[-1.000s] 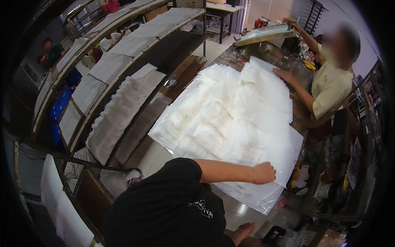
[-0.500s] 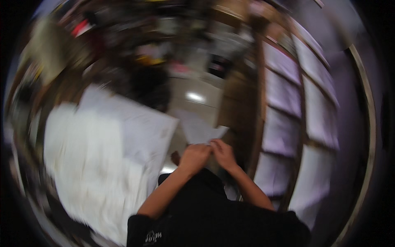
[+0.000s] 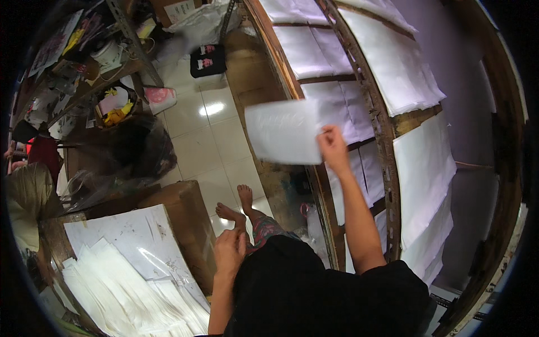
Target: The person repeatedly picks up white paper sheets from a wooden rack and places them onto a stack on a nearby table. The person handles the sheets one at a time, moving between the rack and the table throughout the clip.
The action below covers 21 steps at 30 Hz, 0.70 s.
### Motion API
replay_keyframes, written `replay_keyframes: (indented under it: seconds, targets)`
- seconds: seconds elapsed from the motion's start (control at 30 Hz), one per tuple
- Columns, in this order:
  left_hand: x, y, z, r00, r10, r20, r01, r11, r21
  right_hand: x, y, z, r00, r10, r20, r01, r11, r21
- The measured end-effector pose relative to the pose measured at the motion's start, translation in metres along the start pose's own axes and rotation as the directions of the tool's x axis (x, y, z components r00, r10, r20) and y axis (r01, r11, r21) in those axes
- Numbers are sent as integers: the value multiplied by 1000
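A white sheet [image 3: 283, 132] with faint marks on it hangs from my right hand [image 3: 333, 147]. Thumb and fingers pinch its right edge, and it is held out in front of the shelving, partly over stacked sheets. My left hand [image 3: 229, 250] is by my lap, with its fingers curled in and nothing showing in them. To its left, a loose, fanned heap of white sheets [image 3: 120, 289] lies on a stained white board [image 3: 151, 224].
Metal-framed shelving [image 3: 370, 84] on the right bears stacks of white sheets [image 3: 387, 62]. A cardboard box [image 3: 188, 224] stands beside the board. Beyond lie a tiled floor [image 3: 193, 140], a folded black cloth [image 3: 208, 60], a dark plastic-wrapped bundle [image 3: 140, 146] and a cluttered rack [image 3: 92, 78].
My hands were together on the sheet. Now the left has let go and drawn back to my lap, while the right has carried the sheet toward the shelving. My view has turned right.
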State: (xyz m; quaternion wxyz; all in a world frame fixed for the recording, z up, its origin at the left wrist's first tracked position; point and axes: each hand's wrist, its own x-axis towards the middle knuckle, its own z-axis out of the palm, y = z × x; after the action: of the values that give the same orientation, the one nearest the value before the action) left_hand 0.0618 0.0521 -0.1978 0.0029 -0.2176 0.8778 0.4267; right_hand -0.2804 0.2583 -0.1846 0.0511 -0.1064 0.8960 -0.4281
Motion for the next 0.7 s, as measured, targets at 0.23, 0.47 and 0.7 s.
replay_keyframes:
  seconds: [0.23, 0.47, 0.7]
  targets:
    - [-35, -42, 48, 924, -326, 199, 333, 943, -5, 77, 89, -84, 838, 439, -325, -249, 836, 489]
    - [-61, -68, 90, 871, -347, 347, 338, 937, 88, 97, 202, -138, 582, 635, -508, -300, 748, 591]
    - [-60, -68, 91, 832, -400, 385, 379, 916, 134, 94, 182, -126, 529, 673, -517, -449, 738, 503]
